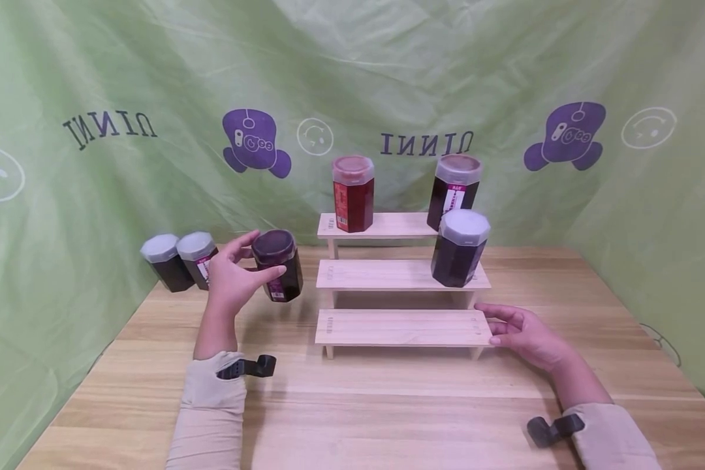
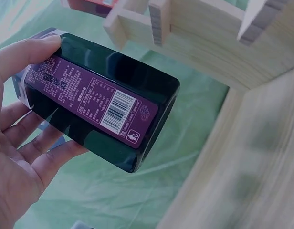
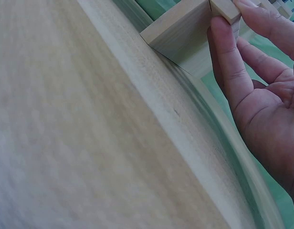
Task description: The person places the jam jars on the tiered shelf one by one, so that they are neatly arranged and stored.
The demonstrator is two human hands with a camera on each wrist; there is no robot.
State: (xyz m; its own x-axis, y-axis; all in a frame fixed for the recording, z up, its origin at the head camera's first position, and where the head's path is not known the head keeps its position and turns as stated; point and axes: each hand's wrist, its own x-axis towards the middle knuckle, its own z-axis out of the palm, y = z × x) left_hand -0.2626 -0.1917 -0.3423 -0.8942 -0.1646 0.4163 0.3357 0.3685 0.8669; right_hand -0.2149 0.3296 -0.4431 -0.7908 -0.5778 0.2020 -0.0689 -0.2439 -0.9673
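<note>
My left hand grips a dark jar with a dark lid, left of a three-step wooden display stand. In the left wrist view, the thumb lies near the lid end of the tilted jar, whose purple label and barcode show. The jar appears held clear of the table. At the lowest step's right end, my right hand pinches the board between thumb and fingers; the right wrist view shows fingertips on the board's corner.
A red jar and a dark jar stand on the top step. One white-lidded jar is on the middle step's right end. Two more jars, a left one and a right one, stand near the green curtain.
</note>
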